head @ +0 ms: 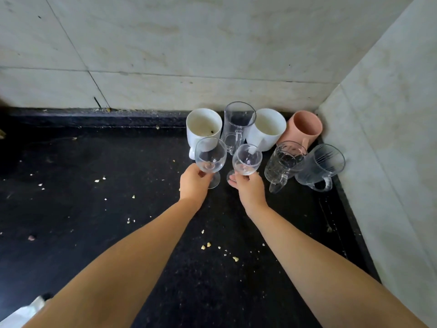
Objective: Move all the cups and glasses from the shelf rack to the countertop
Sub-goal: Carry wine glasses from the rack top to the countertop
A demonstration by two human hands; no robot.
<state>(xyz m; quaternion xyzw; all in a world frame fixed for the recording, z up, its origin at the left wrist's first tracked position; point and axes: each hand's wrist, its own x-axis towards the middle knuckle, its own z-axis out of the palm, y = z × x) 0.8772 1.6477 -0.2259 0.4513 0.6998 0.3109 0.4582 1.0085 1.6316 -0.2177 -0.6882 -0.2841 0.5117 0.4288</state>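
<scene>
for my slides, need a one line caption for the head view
Left hand and right hand each hold a wine glass beside mugs on the black countertop.

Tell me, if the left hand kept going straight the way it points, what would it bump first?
Probably the white mug right behind the wine glass that the left hand holds. The glass itself would likely touch the mug first, though depth is hard to judge from above.

black speckled countertop (118, 209) with pale crumbs; beige marbled wall tiles (189, 43); two white mugs (203, 129), one with a dark speck inside; pink mug (302, 129); clear plain wine glasses (210, 157); clear cut-pattern glass mugs (283, 162); tall clear plain glass mug (237, 124)
</scene>
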